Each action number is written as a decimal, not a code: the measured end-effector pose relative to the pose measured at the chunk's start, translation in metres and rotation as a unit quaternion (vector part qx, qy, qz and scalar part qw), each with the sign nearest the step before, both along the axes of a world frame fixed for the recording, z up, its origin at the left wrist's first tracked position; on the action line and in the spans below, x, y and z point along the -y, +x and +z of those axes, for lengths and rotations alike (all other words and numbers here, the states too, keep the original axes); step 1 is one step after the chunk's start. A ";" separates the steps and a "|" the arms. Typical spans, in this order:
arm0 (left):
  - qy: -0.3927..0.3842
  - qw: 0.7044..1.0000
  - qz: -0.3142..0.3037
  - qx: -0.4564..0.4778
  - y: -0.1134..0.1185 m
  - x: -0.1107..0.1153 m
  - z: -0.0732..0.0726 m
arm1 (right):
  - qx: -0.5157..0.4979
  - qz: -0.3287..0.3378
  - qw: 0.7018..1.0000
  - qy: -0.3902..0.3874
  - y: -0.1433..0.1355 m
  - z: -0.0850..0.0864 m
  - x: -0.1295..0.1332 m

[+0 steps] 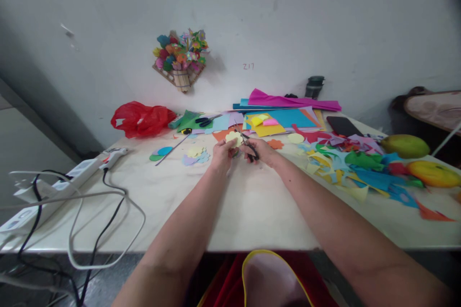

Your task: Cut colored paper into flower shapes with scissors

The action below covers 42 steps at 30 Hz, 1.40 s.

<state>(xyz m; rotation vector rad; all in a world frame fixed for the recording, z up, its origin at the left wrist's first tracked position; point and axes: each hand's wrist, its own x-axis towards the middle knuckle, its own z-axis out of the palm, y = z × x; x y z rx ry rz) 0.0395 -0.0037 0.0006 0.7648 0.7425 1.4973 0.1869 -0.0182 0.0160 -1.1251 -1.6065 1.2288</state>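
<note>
Between the thumb and fingers of my left hand (223, 152) is a pale yellow paper flower (234, 139) with scalloped edges. My right hand (262, 150) is closed on a pair of dark-handled scissors (254, 152), whose blades point up and left beside the flower. Whether the blades touch the paper I cannot tell. To the left of my hands lies a pile of cut paper flowers (196, 155) in pale yellow, blue and lilac. An orange paper flower (275, 144) and a pale yellow paper circle (296, 138) lie to the right.
Paper scraps (334, 163), a phone (344, 126) and mangoes (405, 146) cover the right side. Coloured sheets (281, 119) and a second pair of scissors (204, 122) are behind, near a red plastic bag (142, 119). Power strips (72, 177) with loose cables occupy the left edge.
</note>
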 end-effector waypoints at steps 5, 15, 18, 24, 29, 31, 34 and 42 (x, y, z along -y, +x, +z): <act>-0.003 1.000 0.001 -0.002 0.000 -0.001 0.000 | -0.003 -0.006 1.000 -0.013 -0.001 -0.002 -0.003; -0.002 1.000 0.002 0.002 -0.001 0.000 0.001 | 0.011 -0.023 0.999 -0.029 -0.004 0.006 0.002; 0.002 1.000 0.002 0.000 -0.002 0.001 0.002 | 0.008 -0.028 0.999 -0.031 -0.003 0.005 0.001; 0.013 1.000 -0.010 -0.012 -0.005 0.004 0.006 | 0.000 -0.032 0.999 -0.032 0.001 0.006 0.001; 0.022 0.999 -0.032 -0.026 -0.008 0.004 0.006 | -0.003 -0.025 0.999 -0.026 0.005 0.009 0.003; 0.027 0.998 -0.045 -0.033 -0.010 0.004 0.005 | -0.005 -0.013 1.000 -0.016 0.008 0.010 0.003; 0.029 0.997 -0.061 -0.044 -0.011 0.004 0.005 | -0.004 0.013 1.000 0.003 0.012 0.010 0.003; 0.031 0.992 -0.094 -0.077 -0.016 0.004 0.005 | 0.013 0.070 0.997 -0.008 0.021 0.009 0.002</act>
